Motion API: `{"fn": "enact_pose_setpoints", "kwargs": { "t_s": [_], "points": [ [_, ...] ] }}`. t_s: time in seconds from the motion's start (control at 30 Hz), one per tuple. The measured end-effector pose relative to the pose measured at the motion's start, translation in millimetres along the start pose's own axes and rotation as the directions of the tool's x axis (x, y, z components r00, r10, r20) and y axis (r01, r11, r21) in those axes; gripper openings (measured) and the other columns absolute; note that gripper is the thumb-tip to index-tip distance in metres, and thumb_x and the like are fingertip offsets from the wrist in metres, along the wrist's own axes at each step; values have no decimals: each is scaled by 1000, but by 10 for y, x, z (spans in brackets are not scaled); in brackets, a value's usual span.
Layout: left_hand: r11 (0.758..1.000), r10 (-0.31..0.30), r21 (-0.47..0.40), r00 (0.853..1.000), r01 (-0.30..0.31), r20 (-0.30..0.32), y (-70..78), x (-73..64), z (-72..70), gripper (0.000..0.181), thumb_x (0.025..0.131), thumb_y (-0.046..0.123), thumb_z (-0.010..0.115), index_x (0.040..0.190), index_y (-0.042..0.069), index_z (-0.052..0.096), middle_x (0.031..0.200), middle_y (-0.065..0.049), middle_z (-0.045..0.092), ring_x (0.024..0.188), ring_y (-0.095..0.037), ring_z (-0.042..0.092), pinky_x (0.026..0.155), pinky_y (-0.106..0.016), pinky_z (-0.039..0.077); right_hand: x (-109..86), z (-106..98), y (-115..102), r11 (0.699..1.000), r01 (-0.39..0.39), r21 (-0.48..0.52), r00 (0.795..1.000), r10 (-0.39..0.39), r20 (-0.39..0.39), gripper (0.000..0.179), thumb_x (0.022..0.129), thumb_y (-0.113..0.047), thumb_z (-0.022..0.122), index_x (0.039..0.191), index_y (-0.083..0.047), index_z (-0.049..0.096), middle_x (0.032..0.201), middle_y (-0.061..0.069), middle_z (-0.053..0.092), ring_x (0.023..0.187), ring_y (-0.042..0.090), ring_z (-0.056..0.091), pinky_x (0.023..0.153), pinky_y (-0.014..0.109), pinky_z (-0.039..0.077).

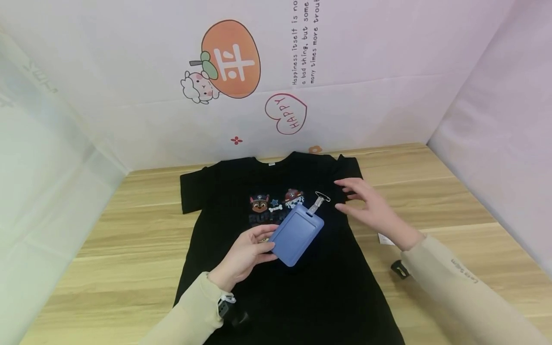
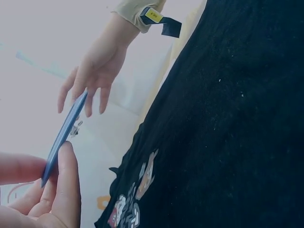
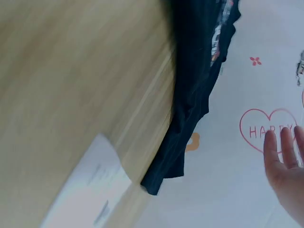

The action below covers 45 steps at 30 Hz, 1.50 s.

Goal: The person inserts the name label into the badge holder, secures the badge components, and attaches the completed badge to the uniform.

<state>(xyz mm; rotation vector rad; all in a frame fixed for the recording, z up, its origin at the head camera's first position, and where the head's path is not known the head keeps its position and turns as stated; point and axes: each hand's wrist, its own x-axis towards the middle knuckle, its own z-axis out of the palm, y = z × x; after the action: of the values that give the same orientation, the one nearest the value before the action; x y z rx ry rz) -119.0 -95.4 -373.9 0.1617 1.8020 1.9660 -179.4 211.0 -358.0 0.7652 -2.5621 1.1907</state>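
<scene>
Between thumb and fingers, my left hand (image 1: 246,254) pinches the lower left edge of a blue badge holder (image 1: 297,235), held tilted above a black T-shirt (image 1: 276,306). A clear strap with a metal clip (image 1: 316,205) comes out of the holder's top slot and ends in a safety pin (image 1: 322,196). The left wrist view shows the badge holder (image 2: 64,137) edge-on. To the right of the pin, my right hand (image 1: 375,211) hovers with fingers and thumb apart, holding nothing. In the right wrist view, the right hand (image 3: 287,175) has its fingers extended.
The T-shirt lies spread on a wood-grain table (image 1: 125,258), its collar toward the back wall. A white paper tag (image 1: 385,239) lies right of the shirt, under my right forearm. A printed white cloth (image 1: 366,105) hangs behind the table and along both sides.
</scene>
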Motion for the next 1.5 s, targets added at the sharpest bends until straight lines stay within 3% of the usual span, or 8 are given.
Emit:
{"fn": "enact_pose_setpoints", "kwargs": {
  "t_s": [0.1,0.27,0.37,0.53,0.63,0.93,1.1,1.5],
  "points": [
    [1000,-4,9,1000,3,8,-1,-21,-8,43,94,0,48,136,-6,41,127,-21,53,91,-11,62,84,-34,54,-7,36,23,966,214,-143,976,-217,-3,47,83,-14,73,126,-5,57,130,18,53,117,33,50,94,50,43],
    [1000,-6,7,1000,6,30,-24,-29,-13,43,93,-1,49,136,-6,41,119,-13,59,89,-10,62,79,-29,54,14,74,49,849,460,-259,880,-474,8,47,93,-44,53,119,-5,63,128,19,56,115,34,50,104,31,35],
    [1000,-2,6,999,1,43,-31,-40,-9,43,93,-1,49,135,-7,41,116,-10,61,88,-10,62,78,-28,54,29,91,43,790,542,-286,830,-558,30,49,96,-45,44,117,-6,65,126,18,57,113,33,52,108,18,27],
    [1000,-1,-8,998,1,57,-32,-58,12,44,92,-2,50,134,-8,42,114,-9,62,89,-11,63,76,-28,54,41,119,27,715,613,-335,771,-634,57,43,98,-38,41,113,-7,66,121,17,60,108,32,56,106,22,33],
    [1000,-3,-7,998,4,67,-32,-66,22,44,92,-2,50,135,-8,42,114,-10,61,89,-11,62,76,-27,55,42,134,21,695,628,-350,758,-648,72,41,100,-35,40,112,-7,67,118,16,62,106,32,56,106,23,33],
    [1000,-18,-9,996,19,85,-25,-101,48,44,92,-1,51,134,-8,43,116,-12,61,88,-10,63,76,-27,55,10,166,33,677,628,-383,756,-647,96,42,102,-32,35,108,-8,69,114,12,66,104,28,59,102,26,39],
    [1000,-19,-15,996,20,89,-31,-106,48,44,91,-1,52,134,-9,42,118,-13,61,88,-10,63,77,-29,55,4,188,35,667,648,-368,735,-675,70,41,102,-29,35,105,-6,70,108,10,69,99,28,61,110,22,31],
    [999,-39,-5,995,40,93,-86,-89,27,43,93,1,49,134,-9,42,120,-14,61,89,-11,63,80,-34,55,-6,226,34,639,675,-369,694,-719,24,39,103,-25,38,101,-4,71,99,8,71,94,24,62,100,20,39]
  ]
}}
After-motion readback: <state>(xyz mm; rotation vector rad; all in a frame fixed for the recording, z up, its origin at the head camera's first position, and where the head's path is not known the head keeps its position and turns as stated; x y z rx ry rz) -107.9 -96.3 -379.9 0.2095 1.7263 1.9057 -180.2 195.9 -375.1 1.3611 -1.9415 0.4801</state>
